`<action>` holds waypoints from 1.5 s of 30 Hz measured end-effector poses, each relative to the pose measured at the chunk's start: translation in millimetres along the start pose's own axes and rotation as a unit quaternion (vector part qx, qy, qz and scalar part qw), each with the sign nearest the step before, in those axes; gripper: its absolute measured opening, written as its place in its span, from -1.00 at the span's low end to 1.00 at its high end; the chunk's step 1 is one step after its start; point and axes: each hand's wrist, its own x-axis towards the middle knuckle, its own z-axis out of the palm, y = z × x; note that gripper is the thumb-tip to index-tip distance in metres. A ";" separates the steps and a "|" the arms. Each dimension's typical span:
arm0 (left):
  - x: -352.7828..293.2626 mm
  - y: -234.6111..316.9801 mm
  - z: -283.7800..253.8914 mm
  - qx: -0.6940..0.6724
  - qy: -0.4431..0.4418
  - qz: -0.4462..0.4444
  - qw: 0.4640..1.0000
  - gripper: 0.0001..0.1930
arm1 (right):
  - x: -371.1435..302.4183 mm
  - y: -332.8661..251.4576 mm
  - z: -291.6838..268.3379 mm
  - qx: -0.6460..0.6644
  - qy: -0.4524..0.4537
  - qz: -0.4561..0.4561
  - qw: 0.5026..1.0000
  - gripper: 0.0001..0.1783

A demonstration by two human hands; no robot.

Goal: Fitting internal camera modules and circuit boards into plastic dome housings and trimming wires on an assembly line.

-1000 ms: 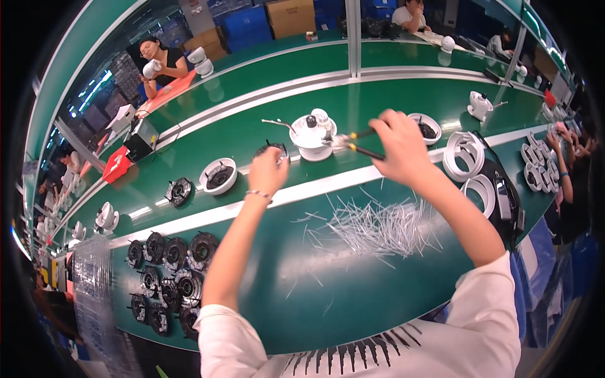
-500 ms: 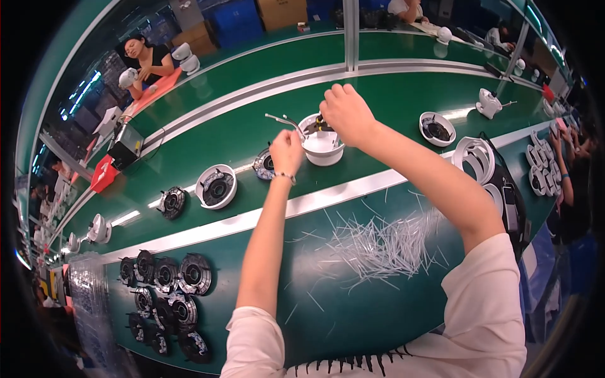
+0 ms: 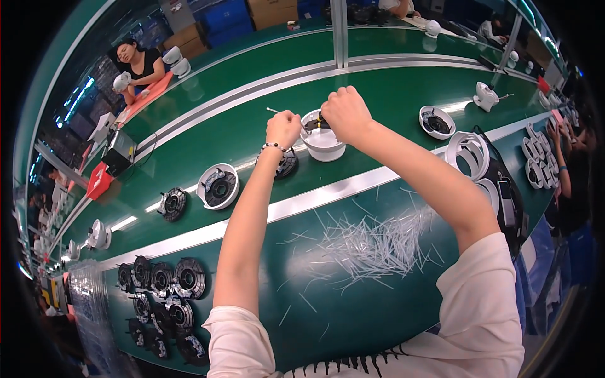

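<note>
On the green conveyor stands a white round housing (image 3: 324,150), open at the top. My right hand (image 3: 347,116), closed, is at its upper right rim around dark pliers (image 3: 315,124) with a touch of yellow; their jaws point left over the opening. My left hand (image 3: 283,128) is closed beside the left rim, its fingers pinched on a thin pale cable (image 3: 273,110) whose end sticks out to the upper left. How the pliers and the cable meet is too small to tell. Behind my left wrist, a black round part (image 3: 288,165) is partly hidden.
White cable ties or thin strips (image 3: 375,247) lie heaped on the near table. Several black round parts (image 3: 162,277) sit at the left; white rings (image 3: 467,154) at the right. White bowls with black parts (image 3: 218,187) stand on the conveyor. A co-worker (image 3: 140,66) sits across.
My left hand has moved up and closer to the pliers, and less of the cable shows past its fingers. My right hand has stayed nearly in place over the housing.
</note>
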 end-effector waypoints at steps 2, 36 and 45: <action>-0.8 -3.1 -2.8 0.002 0.012 0.002 1.000 -0.73 | -2.6 0.9 -7.8 0.026 -0.040 -0.011 0.999 -0.79; -227.6 -8.4 -73.0 -0.471 -0.120 -0.136 0.863 -0.66 | -323.1 -47.8 -25.1 0.360 0.222 0.156 0.893 -0.63; -338.8 -16.0 -83.6 -0.589 -0.051 -0.206 0.780 -0.63 | -333.9 80.0 86.9 0.304 0.157 0.402 0.849 -0.82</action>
